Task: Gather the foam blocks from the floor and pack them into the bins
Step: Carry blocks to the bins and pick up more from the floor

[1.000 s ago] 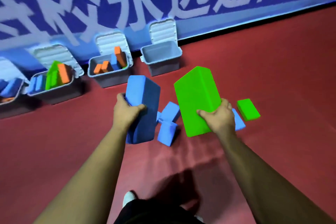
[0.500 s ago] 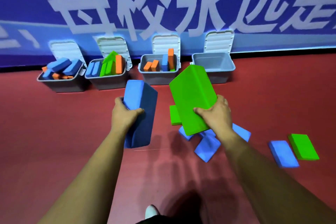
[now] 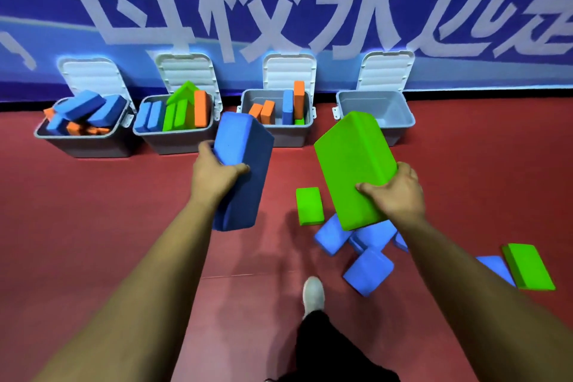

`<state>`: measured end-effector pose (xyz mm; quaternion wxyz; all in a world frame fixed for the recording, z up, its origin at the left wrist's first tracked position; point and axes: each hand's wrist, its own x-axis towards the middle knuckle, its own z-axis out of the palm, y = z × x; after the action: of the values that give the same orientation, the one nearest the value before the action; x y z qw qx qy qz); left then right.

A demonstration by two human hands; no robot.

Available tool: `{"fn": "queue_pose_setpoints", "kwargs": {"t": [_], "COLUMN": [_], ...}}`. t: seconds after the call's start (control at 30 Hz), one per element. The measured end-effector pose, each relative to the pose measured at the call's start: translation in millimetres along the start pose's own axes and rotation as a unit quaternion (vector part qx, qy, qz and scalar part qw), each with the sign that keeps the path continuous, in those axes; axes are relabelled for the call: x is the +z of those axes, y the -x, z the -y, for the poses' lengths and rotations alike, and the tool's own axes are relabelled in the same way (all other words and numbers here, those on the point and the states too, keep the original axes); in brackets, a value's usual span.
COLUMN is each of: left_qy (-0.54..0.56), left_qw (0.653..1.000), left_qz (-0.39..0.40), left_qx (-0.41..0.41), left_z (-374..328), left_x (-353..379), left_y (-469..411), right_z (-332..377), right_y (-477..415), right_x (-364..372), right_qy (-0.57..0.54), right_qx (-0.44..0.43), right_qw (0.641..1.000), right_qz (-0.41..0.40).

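Observation:
My left hand grips a large blue foam block, held upright above the red floor. My right hand grips a large green foam block, tilted with its top toward the bins. Several grey bins stand in a row against the wall with their lids up: the rightmost bin holds nothing, while the third bin, the second bin and the leftmost bin hold blue, orange and green blocks. On the floor lie a small green block, several blue blocks and another green block.
A blue banner with big white characters covers the wall behind the bins. My white shoe and dark trouser leg step forward on the red floor, just left of the scattered blocks.
I have walked closer to the bins, which now look larger and nearer. Both hands still carry their blocks. My shoe has stepped forward into view.

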<state>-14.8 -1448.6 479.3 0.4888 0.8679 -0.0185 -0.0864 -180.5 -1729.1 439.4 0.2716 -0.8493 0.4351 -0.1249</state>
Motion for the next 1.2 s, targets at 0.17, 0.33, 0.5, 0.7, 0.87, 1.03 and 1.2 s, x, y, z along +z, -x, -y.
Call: {"fn": "queue_pose_setpoints", "kwargs": {"t": [0.17, 0.33, 0.5, 0.7, 0.87, 1.03, 1.2], "left_qy": [-0.004, -0.018, -0.025, -0.023, -0.035, -0.02, -0.031], "left_qw": [1.0, 0.999, 0.997, 0.997, 0.998, 1.0, 0.998], "left_qz": [0.001, -0.029, -0.06, -0.066, -0.047, -0.002, 0.046], "left_qx": [-0.005, -0.03, -0.032, -0.025, -0.022, -0.013, -0.005], "left_z": [-20.0, -49.6, -74.0, -97.1, -104.1, -103.5, -123.6], "left_x": [33.1, 51.0, 61.0, 79.6, 98.6, 124.4, 135.6], "left_y": [-80.2, -159.9, -236.2, -327.2, -420.4, -539.3, -665.6], "right_z": [19.3, 64.5, 118.2, 166.4, 199.9, 238.3, 292.4], "right_y": [-97.1, -198.6, -284.7, -371.1, -432.4, -496.3, -554.7], "right_x": [28.1, 58.5, 74.2, 91.8, 119.7, 167.1, 218.3], "right_qy": [0.004, -0.024, -0.032, -0.033, -0.03, -0.014, 0.0], "right_qx": [0.016, 0.017, -0.011, -0.019, 0.016, 0.045, 0.09], "right_qw": [1.0, 0.999, 0.999, 0.999, 0.999, 0.999, 0.996], "right_qz": [0.004, 0.041, 0.037, 0.005, -0.002, -0.011, -0.004]}}
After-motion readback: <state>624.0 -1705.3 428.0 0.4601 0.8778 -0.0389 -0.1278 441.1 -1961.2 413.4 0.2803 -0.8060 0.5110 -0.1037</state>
